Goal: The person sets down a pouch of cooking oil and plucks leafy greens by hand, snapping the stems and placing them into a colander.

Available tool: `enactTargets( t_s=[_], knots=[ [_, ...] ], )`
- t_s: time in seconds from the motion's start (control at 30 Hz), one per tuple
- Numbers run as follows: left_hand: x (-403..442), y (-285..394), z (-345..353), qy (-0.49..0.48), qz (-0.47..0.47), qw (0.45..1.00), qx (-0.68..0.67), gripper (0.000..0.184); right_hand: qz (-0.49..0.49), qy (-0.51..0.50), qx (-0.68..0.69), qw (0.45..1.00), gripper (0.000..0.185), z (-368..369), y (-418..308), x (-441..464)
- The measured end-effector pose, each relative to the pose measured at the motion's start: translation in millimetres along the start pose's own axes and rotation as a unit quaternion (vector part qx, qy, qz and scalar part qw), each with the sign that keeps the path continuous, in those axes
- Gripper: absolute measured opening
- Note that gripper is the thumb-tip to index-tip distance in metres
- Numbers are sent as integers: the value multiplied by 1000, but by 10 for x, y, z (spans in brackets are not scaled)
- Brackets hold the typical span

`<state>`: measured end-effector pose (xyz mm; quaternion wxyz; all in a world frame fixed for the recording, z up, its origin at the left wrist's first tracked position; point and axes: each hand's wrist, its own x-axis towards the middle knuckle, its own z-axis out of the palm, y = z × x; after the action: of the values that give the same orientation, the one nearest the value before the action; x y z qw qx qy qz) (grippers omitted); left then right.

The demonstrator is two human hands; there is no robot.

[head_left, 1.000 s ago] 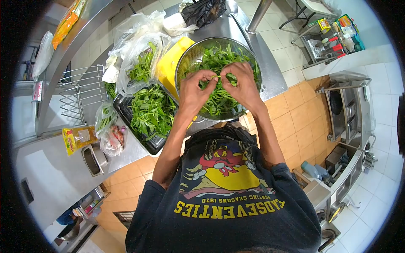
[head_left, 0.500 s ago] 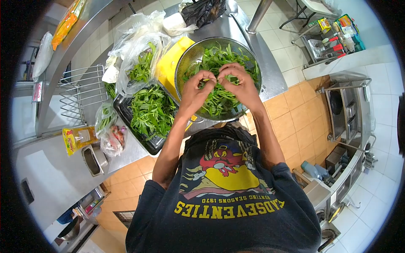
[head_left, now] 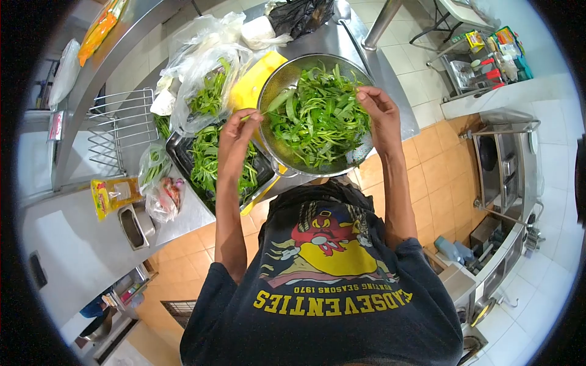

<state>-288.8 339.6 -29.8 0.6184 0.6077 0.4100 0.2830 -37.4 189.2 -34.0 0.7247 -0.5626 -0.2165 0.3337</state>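
Observation:
A round metal mesh colander (head_left: 267, 135) holds a heap of leafy greens (head_left: 320, 119). My left hand (head_left: 239, 131) is at its left rim, thumb and fingers pinched on a thin green stem whose pale leaf (head_left: 281, 99) points into the colander. Over the right rim, my right hand (head_left: 381, 116) has thumb and forefinger pressed together; what they hold, if anything, is too small to make out. Left of the colander, a black tray (head_left: 177, 152) carries more leafy greens, partly hidden behind my left hand and forearm.
A clear plastic bag (head_left: 189, 113) with greens and a yellow board (head_left: 259, 76) lie behind the tray. A wire rack (head_left: 122, 131), a yellow packet (head_left: 114, 196) and a metal container (head_left: 135, 226) are at left. A long-handled ladle (head_left: 345, 15) lies beyond the colander.
My hands were together over the middle of the colander, fingertips meeting. They have parted, the left to the left rim and the right to the right rim, uncovering the greens.

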Motion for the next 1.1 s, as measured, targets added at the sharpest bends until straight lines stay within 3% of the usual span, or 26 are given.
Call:
enactTargets(
  t_s=[0.13, 0.23, 0.3, 0.37, 0.57, 0.7, 0.9, 1.0, 1.1],
  knots=[
    [-151, -106, -584, 47, 43, 992, 104, 18, 13, -1, -45, 999, 17, 15, 13, -15],
    [-334, -14, -956, 60, 21, 979, 192, 21, 22, -21, -68, 997, 17, 64, 38, 0],
    [-414, -38, -1115, 37, 59, 961, 267, 25, 23, -33, -81, 996, 17, 117, 43, 8],
    [-460, -64, -1177, 25, 75, 942, 326, 30, 28, -45, -104, 993, 16, 182, 21, 6],
    [-422, -154, -1131, 132, 177, 871, 439, 31, 1, -119, -185, 976, 14, 335, 35, -20],
    [-237, -127, -713, 168, 184, 929, 272, 25, -15, -146, -163, 976, 12, 332, 89, -10],
    [-58, 106, 184, -14, 106, 986, 130, 27, -21, -157, -161, 974, 13, 364, -23, -52],
    [-37, 181, 524, -88, 75, 991, 64, 33, -22, -141, -167, 976, 12, 359, -40, -90],
    [-5, 142, 717, -149, 63, 986, 40, 36, -86, -146, -192, 967, 10, 334, -11, -105]
  ],
)
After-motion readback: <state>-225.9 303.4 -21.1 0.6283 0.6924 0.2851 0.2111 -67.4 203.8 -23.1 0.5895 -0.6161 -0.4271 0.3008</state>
